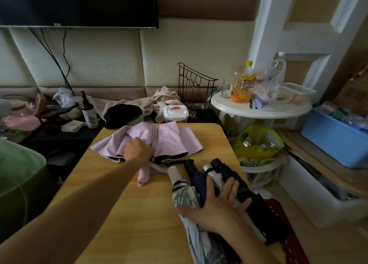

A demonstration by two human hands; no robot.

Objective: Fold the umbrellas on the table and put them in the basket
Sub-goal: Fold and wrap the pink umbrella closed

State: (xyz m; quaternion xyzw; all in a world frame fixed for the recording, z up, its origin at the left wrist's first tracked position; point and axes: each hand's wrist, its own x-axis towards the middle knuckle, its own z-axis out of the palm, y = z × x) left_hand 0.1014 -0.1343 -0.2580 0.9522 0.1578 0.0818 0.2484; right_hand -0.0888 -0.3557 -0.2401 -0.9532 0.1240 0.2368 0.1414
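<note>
A pink umbrella (pixel 169 138) lies at the far end of the wooden table (pixel 127 214), its canopy loose and spread, its pink handle (pixel 143 176) pointing toward me. My left hand (pixel 138 150) grips the bunched canopy near its middle. On the table's right side lie several collapsed umbrellas side by side: a white floral one (pixel 182 192), a navy one (pixel 196 176), a white one with a silver tip and a black one (pixel 233 177). My right hand (pixel 217 202) rests flat across them with fingers spread. A red perforated basket (pixel 288 235) shows past the table's right edge.
A round white side table (pixel 260 110) with bottles and jars stands at the back right, a yellow bag (pixel 256 142) under it. A blue bin (pixel 334 140) sits far right. Behind the table are a wire rack (pixel 191 88), a lidded box, cloths and bottles.
</note>
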